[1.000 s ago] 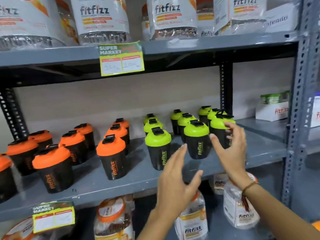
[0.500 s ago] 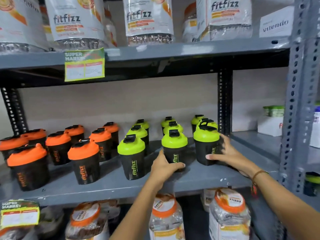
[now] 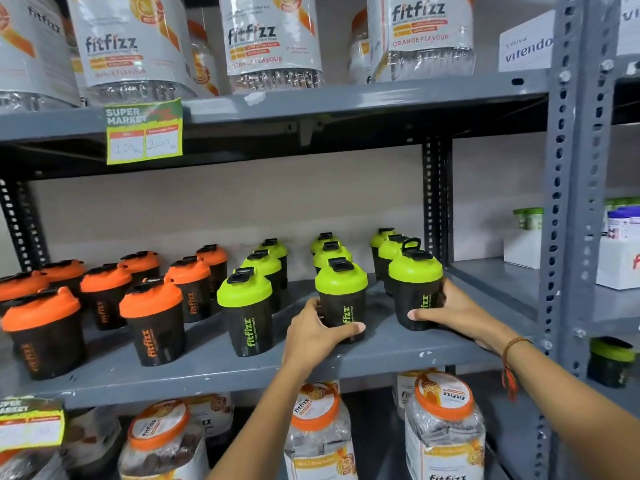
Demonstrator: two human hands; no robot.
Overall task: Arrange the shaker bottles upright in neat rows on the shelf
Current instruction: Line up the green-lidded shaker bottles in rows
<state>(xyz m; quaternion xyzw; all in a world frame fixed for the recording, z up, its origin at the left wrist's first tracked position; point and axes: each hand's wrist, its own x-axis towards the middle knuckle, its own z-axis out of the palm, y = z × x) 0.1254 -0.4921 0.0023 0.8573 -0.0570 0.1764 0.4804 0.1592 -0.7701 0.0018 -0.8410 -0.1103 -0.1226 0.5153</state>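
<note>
Black shaker bottles stand upright on the grey middle shelf (image 3: 207, 370): orange-lidded ones (image 3: 152, 322) on the left, green-lidded ones in three rows on the right. My left hand (image 3: 317, 336) wraps the base of the front green-lidded shaker of the middle row (image 3: 342, 296). My right hand (image 3: 453, 311) grips the base of the front green-lidded shaker of the right row (image 3: 415, 289), whose lid loop stands up. A third front green shaker (image 3: 246, 311) stands untouched to the left.
Large clear fitfizz jars (image 3: 273, 39) fill the shelf above, and orange-lidded jars (image 3: 443, 427) the shelf below. A perforated grey upright post (image 3: 571, 202) rises at the right. White boxes (image 3: 519, 247) sit on the neighbouring shelf. A price tag (image 3: 143, 133) hangs above.
Both hands have reached forward from open in mid-air and closed around the bases of the two front green-lidded shakers. The view has shifted right and closer.
</note>
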